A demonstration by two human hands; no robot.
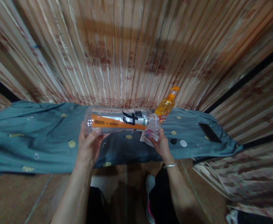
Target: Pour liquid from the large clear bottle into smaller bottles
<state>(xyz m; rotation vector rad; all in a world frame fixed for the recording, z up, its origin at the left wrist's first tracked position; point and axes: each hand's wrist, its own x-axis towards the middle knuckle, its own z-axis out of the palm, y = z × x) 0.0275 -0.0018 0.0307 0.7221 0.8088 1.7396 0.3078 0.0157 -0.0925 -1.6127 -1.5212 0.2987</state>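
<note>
A large clear plastic bottle with an orange and silver label lies sideways in the air above the cloth. My left hand is closed around its base end. At the neck end, my right hand grips a small clear plastic bottle. The two bottles overlap in view, and I cannot tell whether their mouths touch. Just behind them stands an orange pump bottle. A small white printed packet shows beneath the right hand. Right of that hand lie a black cap and a white cap.
Teal cloth with yellow prints covers the long, narrow surface. A black phone rests toward its right end. Striped curtains hang behind and at both sides. Below are brown floor tiles and a grey shoe.
</note>
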